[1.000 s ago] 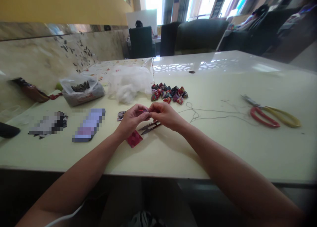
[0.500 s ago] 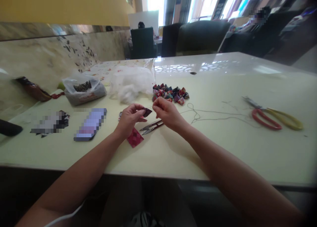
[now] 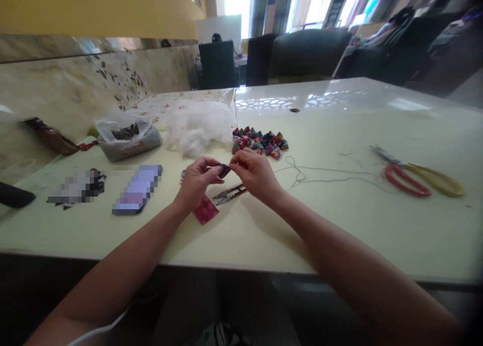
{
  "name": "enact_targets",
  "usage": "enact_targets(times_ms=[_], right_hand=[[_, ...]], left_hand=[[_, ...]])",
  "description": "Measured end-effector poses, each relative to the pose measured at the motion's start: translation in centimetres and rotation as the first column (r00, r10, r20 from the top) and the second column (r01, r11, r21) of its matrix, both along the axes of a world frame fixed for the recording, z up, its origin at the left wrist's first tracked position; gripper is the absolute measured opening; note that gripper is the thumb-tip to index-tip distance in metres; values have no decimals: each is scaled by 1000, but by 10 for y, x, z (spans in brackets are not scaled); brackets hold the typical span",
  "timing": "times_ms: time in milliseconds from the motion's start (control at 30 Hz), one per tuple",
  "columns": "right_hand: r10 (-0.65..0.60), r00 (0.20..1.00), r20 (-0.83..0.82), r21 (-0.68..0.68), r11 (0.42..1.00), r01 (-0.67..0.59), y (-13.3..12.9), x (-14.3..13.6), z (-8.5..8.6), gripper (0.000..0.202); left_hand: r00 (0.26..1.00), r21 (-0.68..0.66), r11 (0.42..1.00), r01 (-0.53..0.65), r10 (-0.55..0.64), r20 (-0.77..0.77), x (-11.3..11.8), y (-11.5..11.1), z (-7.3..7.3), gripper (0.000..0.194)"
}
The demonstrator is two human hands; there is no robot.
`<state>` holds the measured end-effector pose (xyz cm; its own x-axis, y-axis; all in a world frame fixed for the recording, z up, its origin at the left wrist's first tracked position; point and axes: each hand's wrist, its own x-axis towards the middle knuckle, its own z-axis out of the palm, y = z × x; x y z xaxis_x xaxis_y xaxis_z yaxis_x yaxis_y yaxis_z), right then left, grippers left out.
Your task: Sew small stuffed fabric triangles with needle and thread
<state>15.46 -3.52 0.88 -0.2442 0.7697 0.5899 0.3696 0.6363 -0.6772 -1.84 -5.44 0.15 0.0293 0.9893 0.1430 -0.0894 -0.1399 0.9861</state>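
Observation:
My left hand (image 3: 196,180) pinches a small dark patterned fabric piece (image 3: 225,171) between thumb and fingers. At the right edge of that piece, the closed fingertips of my right hand (image 3: 254,172) meet it; whatever they pinch is too small to make out. Under my hands lie thread snips (image 3: 228,193), their handle end partly hidden by my right hand. A pink-red checked fabric square (image 3: 206,210) rests below my left hand. From beside my right hand, a loose thread (image 3: 324,180) trails across the table to the right.
Behind my hands sits a pile of small stuffed fabric pieces (image 3: 260,142). White stuffing (image 3: 196,140) in a plastic bag and a bag of dark dried bits (image 3: 126,140) stand left of it. Scissors (image 3: 411,177) lie right; a phone (image 3: 139,190) and fabric scraps (image 3: 77,189) left.
My right hand has moved slightly left, closing the small gap to the dark fabric piece. My left hand stays almost where it was, still pinching the piece.

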Motion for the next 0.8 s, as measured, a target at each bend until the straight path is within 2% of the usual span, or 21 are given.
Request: enact_targets(times_ms=[800], right_hand=[[14,999,32,34,999,-15,-2,0,2,15]], left_hand=[[999,36,999,-16,17,-28,1,-1,0,28]])
